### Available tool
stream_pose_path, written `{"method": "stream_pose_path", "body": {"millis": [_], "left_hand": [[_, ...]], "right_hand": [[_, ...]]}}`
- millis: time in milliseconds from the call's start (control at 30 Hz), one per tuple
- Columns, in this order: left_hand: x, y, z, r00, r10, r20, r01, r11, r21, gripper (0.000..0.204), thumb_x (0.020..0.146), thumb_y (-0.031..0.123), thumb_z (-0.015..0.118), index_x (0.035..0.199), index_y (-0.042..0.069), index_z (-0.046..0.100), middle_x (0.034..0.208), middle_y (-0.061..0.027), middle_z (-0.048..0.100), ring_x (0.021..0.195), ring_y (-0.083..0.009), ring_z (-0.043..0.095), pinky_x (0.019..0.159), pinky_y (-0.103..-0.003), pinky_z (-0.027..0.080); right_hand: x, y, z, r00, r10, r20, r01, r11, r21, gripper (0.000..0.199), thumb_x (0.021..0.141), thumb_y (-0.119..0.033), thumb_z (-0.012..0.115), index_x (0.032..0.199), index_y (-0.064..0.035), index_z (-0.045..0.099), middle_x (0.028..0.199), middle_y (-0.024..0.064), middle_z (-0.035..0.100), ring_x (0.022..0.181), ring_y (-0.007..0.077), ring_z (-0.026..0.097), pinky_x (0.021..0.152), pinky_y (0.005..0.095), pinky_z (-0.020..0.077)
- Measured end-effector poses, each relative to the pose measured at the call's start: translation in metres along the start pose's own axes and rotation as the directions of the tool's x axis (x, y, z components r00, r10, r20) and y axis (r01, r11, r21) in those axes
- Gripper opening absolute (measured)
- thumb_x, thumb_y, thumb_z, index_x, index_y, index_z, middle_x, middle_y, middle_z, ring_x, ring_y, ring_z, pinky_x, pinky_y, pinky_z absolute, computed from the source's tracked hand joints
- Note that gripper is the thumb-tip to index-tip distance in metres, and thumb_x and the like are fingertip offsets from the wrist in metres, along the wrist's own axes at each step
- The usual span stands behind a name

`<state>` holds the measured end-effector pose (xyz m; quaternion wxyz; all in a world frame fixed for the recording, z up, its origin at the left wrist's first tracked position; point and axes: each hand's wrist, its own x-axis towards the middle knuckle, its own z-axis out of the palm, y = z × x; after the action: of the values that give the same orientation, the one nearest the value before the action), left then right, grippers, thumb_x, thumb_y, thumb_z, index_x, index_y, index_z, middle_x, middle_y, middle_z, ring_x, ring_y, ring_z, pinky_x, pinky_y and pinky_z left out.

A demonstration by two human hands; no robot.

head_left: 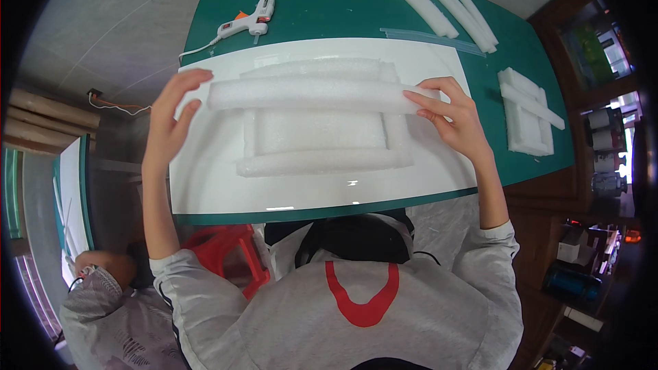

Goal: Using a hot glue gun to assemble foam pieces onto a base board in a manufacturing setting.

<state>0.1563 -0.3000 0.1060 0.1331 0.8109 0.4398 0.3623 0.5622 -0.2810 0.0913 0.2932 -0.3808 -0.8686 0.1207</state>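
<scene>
A long white foam strip [315, 95] is held level above a white foam frame [322, 133] that lies on a white board [205, 185]. My left hand [171, 120] touches the strip's left end with its fingers spread along it. At the strip's right end, my right hand [456, 116] pinches it between thumb and fingers. The frame is made of foam strips around a flat foam sheet, and its far edge is partly hidden behind the held strip.
The board rests on a green table [343, 7]. A white glue gun [250, 19] with its cord lies at the far left. Several long foam strips [439, 0] lie at the far right, a smaller foam piece [528, 113] at the right edge. Another person [103, 288] sits lower left.
</scene>
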Motion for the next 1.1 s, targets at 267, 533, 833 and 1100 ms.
{"method": "stream_pose_path", "body": {"millis": [267, 533, 833, 1100], "left_hand": [[-0.025, 0.017, 0.023, 0.997, -0.072, 0.035, 0.068, 0.991, 0.115, 0.029, 0.074, -0.004, 0.052, 0.101, 0.006, 0.058, 0.111, -0.0086, 0.052, 0.1, -0.0238, 0.05, 0.078, -0.029, 0.043], [-0.027, 0.013, 0.035, 0.994, -0.092, 0.064, 0.085, 0.991, 0.103, 0.027, 0.075, -0.005, 0.052, 0.099, 0.006, 0.059, 0.109, -0.0091, 0.052, 0.1, -0.0252, 0.051, 0.08, -0.03, 0.042], [-0.032, 0.011, 0.042, 0.995, -0.09, 0.049, 0.083, 0.986, 0.145, 0.03, 0.074, -0.006, 0.051, 0.099, 0.007, 0.061, 0.108, -0.0098, 0.053, 0.101, -0.0263, 0.05, 0.082, -0.031, 0.042], [-0.031, 0.013, 0.039, 0.99, -0.108, 0.095, 0.092, 0.984, 0.153, 0.035, 0.072, -0.007, 0.049, 0.101, 0.009, 0.06, 0.109, -0.0096, 0.052, 0.103, -0.0269, 0.047, 0.086, -0.033, 0.04]], "right_hand": [[0.002, -0.001, 0.01, 1.0, -0.008, 0.024, 0.008, 1.0, 0.004, 0.038, 0.067, -0.001, 0.063, 0.1, -0.0166, 0.064, 0.095, 0.008, 0.053, 0.089, 0.0229, 0.049, 0.077, 0.0297, 0.0417], [0.0, 0.0, 0.012, 1.0, 0.001, 0.013, -0.001, 1.0, 0.001, 0.035, 0.067, -0.001, 0.063, 0.098, -0.0166, 0.065, 0.096, 0.0072, 0.053, 0.091, 0.023, 0.048, 0.079, 0.0301, 0.0414], [-0.002, 0.0, 0.013, 0.998, -0.028, 0.062, 0.032, 0.998, -0.062, 0.037, 0.069, 0.002, 0.058, 0.101, -0.0169, 0.064, 0.098, 0.007, 0.052, 0.092, 0.0236, 0.047, 0.081, 0.0312, 0.04], [-0.004, -0.001, 0.014, 0.996, 0.013, 0.088, -0.007, 0.998, -0.065, 0.04, 0.069, 0.006, 0.055, 0.101, -0.0172, 0.064, 0.101, 0.0078, 0.051, 0.096, 0.0248, 0.046, 0.084, 0.0315, 0.0391]]}}
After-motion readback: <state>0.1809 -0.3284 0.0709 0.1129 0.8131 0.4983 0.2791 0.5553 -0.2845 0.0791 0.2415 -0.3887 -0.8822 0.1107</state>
